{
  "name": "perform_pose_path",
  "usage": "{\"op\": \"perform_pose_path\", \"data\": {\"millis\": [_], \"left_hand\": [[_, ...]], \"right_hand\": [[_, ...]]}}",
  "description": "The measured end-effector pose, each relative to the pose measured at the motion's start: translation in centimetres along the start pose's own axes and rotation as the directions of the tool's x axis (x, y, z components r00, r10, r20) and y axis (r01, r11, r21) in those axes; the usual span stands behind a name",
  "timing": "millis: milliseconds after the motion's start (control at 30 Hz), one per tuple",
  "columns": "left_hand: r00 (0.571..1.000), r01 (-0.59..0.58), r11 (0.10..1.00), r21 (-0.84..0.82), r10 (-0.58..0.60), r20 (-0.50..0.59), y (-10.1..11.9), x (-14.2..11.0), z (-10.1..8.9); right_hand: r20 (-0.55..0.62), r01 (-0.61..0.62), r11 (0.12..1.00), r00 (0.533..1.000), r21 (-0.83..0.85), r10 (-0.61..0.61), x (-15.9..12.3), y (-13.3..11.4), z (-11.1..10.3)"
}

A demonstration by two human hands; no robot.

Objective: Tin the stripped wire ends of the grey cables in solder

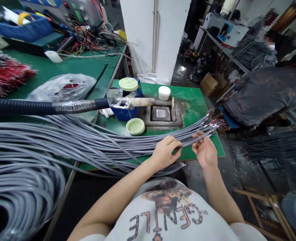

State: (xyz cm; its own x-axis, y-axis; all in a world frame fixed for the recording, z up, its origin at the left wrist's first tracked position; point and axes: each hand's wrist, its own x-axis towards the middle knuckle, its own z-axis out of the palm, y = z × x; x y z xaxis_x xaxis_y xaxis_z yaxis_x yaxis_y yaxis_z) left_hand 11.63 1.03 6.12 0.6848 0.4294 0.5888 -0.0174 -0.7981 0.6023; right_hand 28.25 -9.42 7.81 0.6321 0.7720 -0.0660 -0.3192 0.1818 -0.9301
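Observation:
A long bundle of grey sheathed cables runs from a big coil at lower left across a green-topped bench, ending in stripped tips with red and white ends. My left hand is shut around part of the bundle. My right hand pinches a few of the grey cables near their ends, just to the right. Behind the cables sits a square metal solder pot, with a beige-handled tool lying against it.
A blue jar with a green lid, a white tub and a loose green lid stand near the pot. A black corrugated hose crosses from the left. A seated co-worker's dark jacket is at right.

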Motion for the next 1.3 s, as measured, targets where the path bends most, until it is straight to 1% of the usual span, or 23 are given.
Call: {"op": "perform_pose_path", "data": {"millis": [67,133,167,200,233,267,300,333,367,433,500,567,667,733,800,867,900,933,967,1033,1100,1167,1300], "left_hand": [[0.999,-0.003,1.000,-0.013,0.003,0.048,0.0,-0.7,0.2],[0.994,0.014,0.999,-0.034,-0.010,0.111,0.0,-1.4,0.4],[0.990,0.035,0.998,-0.060,-0.026,0.139,0.1,-1.8,0.4],[0.986,0.068,0.992,-0.105,-0.051,0.158,0.2,-2.0,0.3],[0.982,0.121,0.978,-0.168,-0.093,0.164,0.4,-2.2,0.1],[0.976,0.191,0.950,-0.248,-0.156,0.153,0.5,-2.4,-0.1],[0.962,0.272,0.899,-0.343,-0.239,0.136,0.6,-2.4,-0.3],[0.935,0.350,0.824,-0.445,-0.333,0.119,0.8,-2.4,-0.6],[0.896,0.418,0.728,-0.544,-0.430,0.113,0.9,-2.3,-0.8],[0.797,0.499,0.502,-0.706,-0.586,0.147,0.9,-2.1,-1.3],[0.712,0.508,0.296,-0.809,-0.673,0.201,0.8,-1.8,-1.7],[0.660,0.475,0.167,-0.864,-0.717,0.224,0.7,-1.6,-1.9],[0.632,0.413,0.094,-0.906,-0.746,0.211,0.7,-1.4,-2.1],[0.633,0.407,0.067,-0.911,-0.740,0.228,0.9,-1.2,-2.0],[0.654,0.429,0.029,-0.903,-0.700,0.288,1.1,-1.1,-1.9],[0.688,0.441,-0.006,-0.898,-0.640,0.343,1.4,-1.1,-1.7],[0.700,0.431,-0.013,-0.902,-0.627,0.343,1.4,-1.1,-1.6],[0.701,0.406,0.000,-0.914,-0.642,0.311,1.5,-1.2,-1.6],[0.687,0.369,0.040,-0.929,-0.684,0.244,1.4,-1.3,-1.7],[0.614,0.297,0.180,-0.938,-0.788,0.043,1.2,-1.7,-2.1],[0.542,0.267,0.315,-0.911,-0.831,-0.129,0.9,-2.2,-2.6],[0.524,0.262,0.377,-0.888,-0.828,-0.197,0.7,-2.5,-3.1],[0.519,0.249,0.386,-0.888,-0.827,-0.214,0.4,-2.6,-3.7]], "right_hand": [[-0.132,0.110,0.994,0.985,-0.026,-0.112,0.1,-0.7,-0.6],[-0.198,0.219,0.968,0.950,-0.119,-0.240,-0.4,-1.3,-1.3],[-0.179,0.245,0.950,0.943,-0.192,-0.279,-0.9,-1.6,-1.7],[-0.114,0.241,0.928,0.952,-0.285,-0.283,-1.4,-1.9,-1.9],[-0.012,0.219,0.895,0.970,-0.389,-0.243,-1.9,-2.1,-2.1],[0.110,0.195,0.845,0.981,-0.498,-0.162,-2.5,-2.3,-2.1],[0.228,0.181,0.782,0.972,-0.597,-0.052,-2.9,-2.5,-2.0],[0.324,0.185,0.715,0.944,-0.675,0.062,-3.3,-2.5,-1.7],[0.393,0.203,0.656,0.907,-0.727,0.155,-3.6,-2.5,-1.4],[0.458,0.238,0.577,0.846,-0.781,0.271,-3.9,-2.1,-0.6],[0.478,0.255,0.535,0.813,-0.805,0.333,-3.9,-1.6,0.0],[0.495,0.267,0.515,0.783,-0.815,0.377,-3.7,-1.2,0.5],[0.530,0.285,0.509,0.725,-0.812,0.440,-3.5,-1.2,0.9],[0.552,0.286,0.525,0.691,-0.802,0.467,-3.2,-1.3,1.3],[0.571,0.250,0.581,0.670,-0.775,0.474,-2.7,-1.3,1.8],[0.578,0.152,0.676,0.670,-0.721,0.466,-2.2,-0.9,2.4],[0.572,0.088,0.724,0.681,-0.684,0.457,-2.0,-0.5,2.8],[0.560,0.027,0.767,0.700,-0.641,0.443,-1.8,0.0,3.2],[0.540,-0.023,0.798,0.725,-0.602,0.428,-1.6,0.5,3.6],[0.483,-0.085,0.826,0.776,-0.558,0.406,-1.5,1.4,4.3],[0.442,-0.116,0.824,0.798,-0.555,0.410,-1.5,2.1,5.0],[0.437,-0.140,0.814,0.785,-0.564,0.438,-1.7,2.3,5.7],[0.468,-0.153,0.805,0.745,-0.574,0.476,-2.1,2.3,7.0]]}}
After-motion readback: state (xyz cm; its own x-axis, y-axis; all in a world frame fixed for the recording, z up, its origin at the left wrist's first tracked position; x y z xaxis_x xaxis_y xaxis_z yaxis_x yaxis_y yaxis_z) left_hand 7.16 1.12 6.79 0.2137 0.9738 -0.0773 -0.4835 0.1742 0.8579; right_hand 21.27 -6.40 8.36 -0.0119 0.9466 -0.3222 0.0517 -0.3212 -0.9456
